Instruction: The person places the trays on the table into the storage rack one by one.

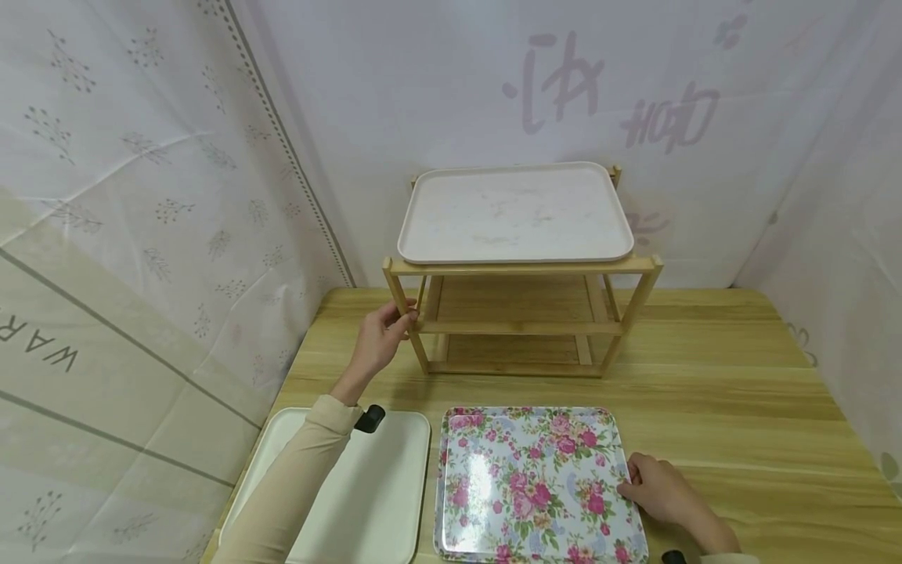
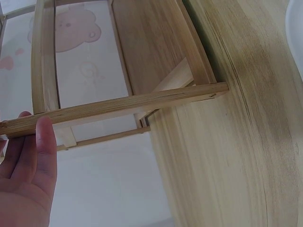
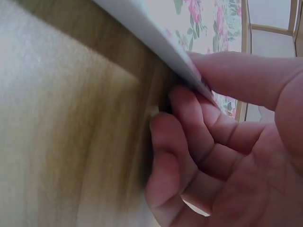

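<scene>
A wooden rack (image 1: 521, 328) with several levels stands at the back of the table. My left hand (image 1: 379, 341) grips its left front post; the left wrist view shows the thumb and fingers around the wooden bar (image 2: 118, 105). On the rack's top lies a white marbled tray (image 1: 517, 215). In front of the rack is a floral tray (image 1: 539, 478) with pink roses. My right hand (image 1: 662, 489) holds this tray's right edge, the thumb on top and curled fingers (image 3: 187, 111) beneath the rim in the right wrist view.
A plain cream tray (image 1: 380, 501) lies left of the floral one, partly under my left forearm. Light printed curtains (image 1: 176, 211) hang around the back and sides of the wooden table (image 1: 733, 376). The rack's two lower shelves hold nothing visible.
</scene>
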Demonstrator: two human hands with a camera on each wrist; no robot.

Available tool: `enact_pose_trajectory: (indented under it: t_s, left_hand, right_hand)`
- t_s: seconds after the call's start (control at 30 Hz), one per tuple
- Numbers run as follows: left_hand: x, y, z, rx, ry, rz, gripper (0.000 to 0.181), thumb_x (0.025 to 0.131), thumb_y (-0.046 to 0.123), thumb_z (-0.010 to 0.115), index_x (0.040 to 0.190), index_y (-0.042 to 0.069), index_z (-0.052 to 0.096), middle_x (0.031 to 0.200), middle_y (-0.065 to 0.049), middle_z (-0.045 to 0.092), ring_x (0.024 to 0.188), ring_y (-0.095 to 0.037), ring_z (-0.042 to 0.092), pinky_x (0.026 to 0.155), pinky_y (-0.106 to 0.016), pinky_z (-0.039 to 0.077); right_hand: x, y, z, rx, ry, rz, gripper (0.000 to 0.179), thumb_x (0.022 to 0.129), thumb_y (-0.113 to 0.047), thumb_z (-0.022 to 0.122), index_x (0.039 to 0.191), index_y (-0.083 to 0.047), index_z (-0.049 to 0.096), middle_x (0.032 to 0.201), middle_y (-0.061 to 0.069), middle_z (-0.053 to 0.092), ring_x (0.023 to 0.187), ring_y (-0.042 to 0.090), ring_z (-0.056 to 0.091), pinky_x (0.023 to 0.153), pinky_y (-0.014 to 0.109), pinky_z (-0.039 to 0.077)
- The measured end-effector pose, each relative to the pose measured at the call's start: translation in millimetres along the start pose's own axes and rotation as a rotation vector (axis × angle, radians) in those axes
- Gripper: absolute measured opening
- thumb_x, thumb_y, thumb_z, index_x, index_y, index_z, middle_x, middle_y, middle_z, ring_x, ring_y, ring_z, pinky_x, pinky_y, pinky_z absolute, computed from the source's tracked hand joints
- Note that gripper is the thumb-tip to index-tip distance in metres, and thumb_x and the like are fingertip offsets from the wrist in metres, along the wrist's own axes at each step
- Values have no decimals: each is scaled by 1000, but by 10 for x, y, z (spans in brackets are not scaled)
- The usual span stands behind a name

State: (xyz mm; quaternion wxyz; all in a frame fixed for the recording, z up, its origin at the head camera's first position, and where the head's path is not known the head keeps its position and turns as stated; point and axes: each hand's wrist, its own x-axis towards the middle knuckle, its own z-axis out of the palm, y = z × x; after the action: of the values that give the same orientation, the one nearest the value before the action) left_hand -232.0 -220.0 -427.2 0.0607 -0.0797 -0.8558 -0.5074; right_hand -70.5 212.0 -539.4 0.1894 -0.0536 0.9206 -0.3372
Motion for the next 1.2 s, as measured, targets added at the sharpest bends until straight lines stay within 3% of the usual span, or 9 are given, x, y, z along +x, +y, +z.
enact_pose_trajectory:
  t_s: [0.1, 0.17, 0.4, 0.53, 0.63, 0.7, 0.9, 1.07, 1.2]
  left_hand:
    - [-5, -2, -5, 8, -1, -1, 31, 98, 20, 58, 124, 4, 63, 112, -18, 70, 98, -30, 66, 67, -25, 58]
    - [-7, -3, -8, 9, -3, 1, 31, 98, 21, 58, 124, 4, 63, 112, -18, 70, 98, -30, 66, 67, -23, 57]
    - [-12, 3, -10, 0, -3, -1, 31, 97, 21, 59, 123, 5, 64, 112, -18, 70, 98, -30, 66, 66, -24, 57]
    - [-15, 6, -6, 0, 4, 8, 31, 97, 21, 59, 123, 4, 64, 111, -19, 69, 98, -31, 66, 70, -35, 60]
    - [-10, 6, -2, -6, 5, 10, 31, 97, 20, 59, 124, 4, 63, 112, -20, 69, 98, -32, 66, 74, -45, 60]
    - [-1, 2, 3, -15, 3, 5, 31, 97, 20, 59, 124, 4, 63, 113, -20, 69, 99, -33, 66, 76, -49, 59]
    - [-8, 57, 0, -14, -2, -3, 32, 98, 15, 58, 125, -2, 61, 114, -25, 67, 101, -38, 65, 75, -47, 59]
    - [-97, 311, -37, 5, -12, 5, 30, 97, 7, 56, 124, -8, 60, 112, -28, 66, 100, -41, 65, 73, -44, 59]
    - [-147, 426, -50, 1, -16, 12, 30, 98, 6, 55, 123, -10, 59, 113, -30, 66, 101, -43, 64, 76, -51, 58]
  right_hand:
    - [-12, -17, 25, -11, 27, 27, 25, 85, -16, 69, 74, -11, 47, 61, -2, 45, 51, 8, 38, 47, 20, 31]
    - [-21, -25, 40, -12, 48, 38, 25, 85, -16, 69, 74, -11, 47, 61, -2, 46, 51, 8, 39, 48, 20, 32]
    - [-35, -28, 70, 9, 78, 85, 17, 88, -13, 65, 79, -9, 51, 64, -2, 50, 52, 8, 42, 48, 20, 35]
    - [-39, -35, 68, 40, 86, 97, 13, 89, -13, 62, 83, -7, 53, 67, -1, 53, 55, 9, 44, 50, 21, 37]
    - [-35, -28, 71, 119, 90, 93, 12, 92, -12, 60, 90, -2, 53, 72, 2, 57, 59, 10, 48, 52, 22, 41]
    - [-28, -9, 79, 227, 79, 89, 16, 94, -10, 58, 100, 4, 52, 79, 6, 62, 65, 10, 55, 56, 22, 46]
    - [-32, 49, 80, 584, -31, 50, 49, 97, -7, 52, 133, 19, 30, 113, 26, 61, 94, 17, 63, 73, 27, 56]
    - [-59, 66, 53, 677, -98, 50, 63, 94, -6, 52, 138, 24, 19, 126, 36, 51, 103, 21, 61, 79, 28, 56]
    - [-81, 74, 35, 748, -149, 32, 68, 93, -5, 51, 139, 27, 12, 132, 40, 44, 107, 19, 60, 83, 29, 56]
